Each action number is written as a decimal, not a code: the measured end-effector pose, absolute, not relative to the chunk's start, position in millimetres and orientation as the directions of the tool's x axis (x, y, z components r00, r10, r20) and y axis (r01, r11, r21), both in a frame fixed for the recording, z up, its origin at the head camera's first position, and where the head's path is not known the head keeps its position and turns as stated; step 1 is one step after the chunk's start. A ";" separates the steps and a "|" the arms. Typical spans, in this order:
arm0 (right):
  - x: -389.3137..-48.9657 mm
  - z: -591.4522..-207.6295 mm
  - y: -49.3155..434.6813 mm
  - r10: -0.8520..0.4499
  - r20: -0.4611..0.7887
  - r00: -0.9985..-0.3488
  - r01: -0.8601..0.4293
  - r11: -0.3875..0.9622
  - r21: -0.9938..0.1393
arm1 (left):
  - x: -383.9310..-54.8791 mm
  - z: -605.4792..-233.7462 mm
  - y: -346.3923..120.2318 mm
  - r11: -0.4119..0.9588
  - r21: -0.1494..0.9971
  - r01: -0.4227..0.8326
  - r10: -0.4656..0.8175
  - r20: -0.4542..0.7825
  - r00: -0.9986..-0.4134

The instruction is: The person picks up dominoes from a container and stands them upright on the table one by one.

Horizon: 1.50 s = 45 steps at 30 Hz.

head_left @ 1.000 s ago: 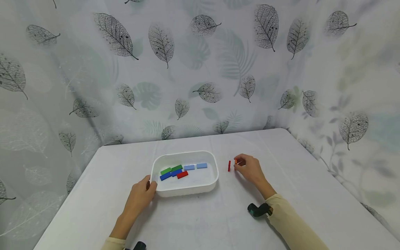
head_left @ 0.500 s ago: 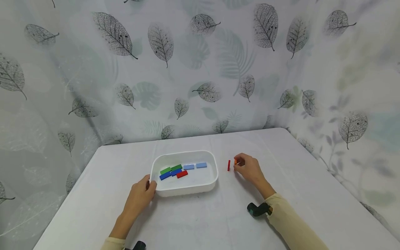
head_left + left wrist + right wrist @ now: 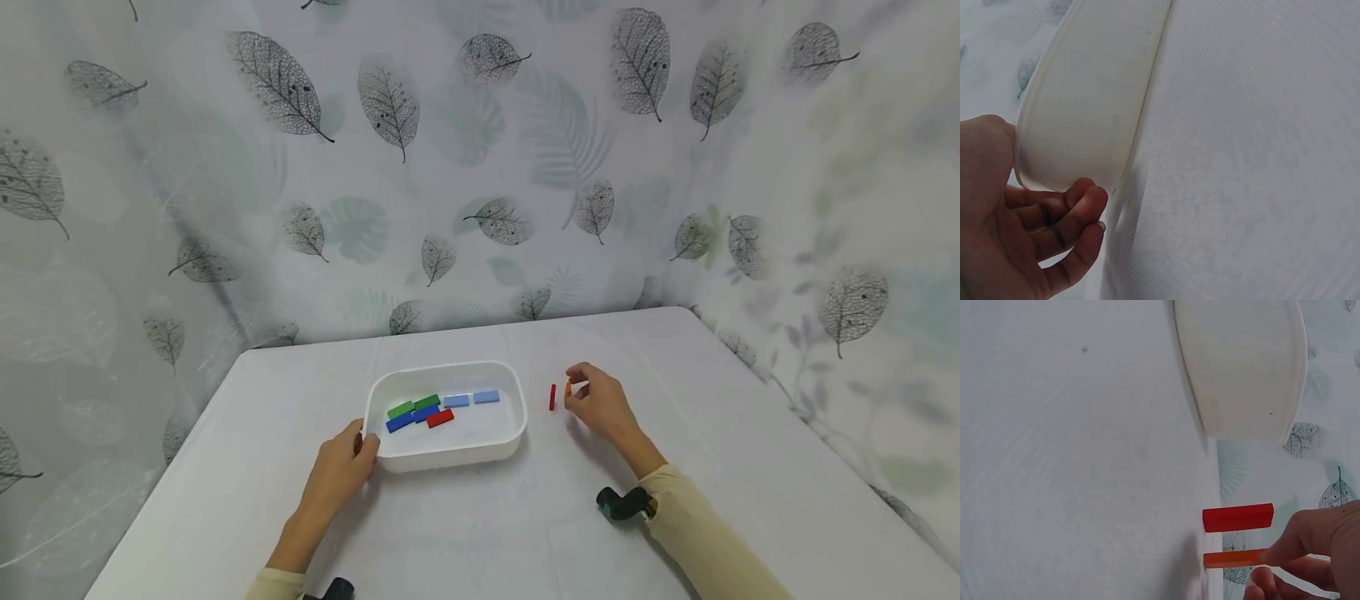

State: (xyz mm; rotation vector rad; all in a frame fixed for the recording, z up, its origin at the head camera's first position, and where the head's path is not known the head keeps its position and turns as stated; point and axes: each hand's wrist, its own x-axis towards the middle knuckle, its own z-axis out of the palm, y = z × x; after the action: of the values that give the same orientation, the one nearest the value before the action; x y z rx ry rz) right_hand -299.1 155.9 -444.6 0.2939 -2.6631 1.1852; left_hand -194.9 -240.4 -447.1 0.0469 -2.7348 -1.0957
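My left hand (image 3: pixel 339 471) grips the near-left end of a white plastic tray (image 3: pixel 450 457). In the left wrist view, its fingers (image 3: pixel 1088 203) curl at the tray's end wall (image 3: pixel 1094 106). My right hand (image 3: pixel 606 410) is at an orange domino (image 3: pixel 568 389) standing on end to the right of the tray. The right wrist view shows the thumb (image 3: pixel 1285 550) over the upper end of the orange domino (image 3: pixel 1232 559), while other fingers are bent below it. A red domino (image 3: pixel 552 397) stands upright beside it, untouched, on the tray side.
Inside the tray lie green dominoes (image 3: pixel 427 401), dark blue dominoes (image 3: pixel 400 422), light blue dominoes (image 3: pixel 486 397) and a red domino (image 3: pixel 440 418). A white cloth (image 3: pixel 480 533) covers the table. Leaf-printed curtains (image 3: pixel 480 167) rise behind and on both sides.
The fingers of my right hand have spread slightly and lifted a little around the orange domino. The left hand and tray stay put.
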 end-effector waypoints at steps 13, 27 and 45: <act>-288.0 -418.8 122.4 -0.131 0.496 -0.858 -0.454 0.645 -0.615 | -195.5 -446.7 -241.8 0.729 0.683 0.043 -0.103 0.171 -0.980; -285.4 -409.9 85.4 -0.290 0.453 -0.843 -0.521 0.650 -0.554 | -195.1 -445.8 -236.6 0.731 0.680 0.055 -0.096 0.183 -0.978; -297.9 -409.9 45.4 -0.439 0.346 -0.829 -0.558 0.616 -0.556 | -193.4 -445.2 -237.4 0.730 0.682 0.038 -0.113 0.175 -0.978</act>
State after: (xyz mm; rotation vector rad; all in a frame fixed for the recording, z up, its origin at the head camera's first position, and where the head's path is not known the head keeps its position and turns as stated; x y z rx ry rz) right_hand -297.9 45.4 -409.9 0.8291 -2.6635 1.0068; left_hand -193.4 -237.4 -445.2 0.0606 -2.7280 -1.0818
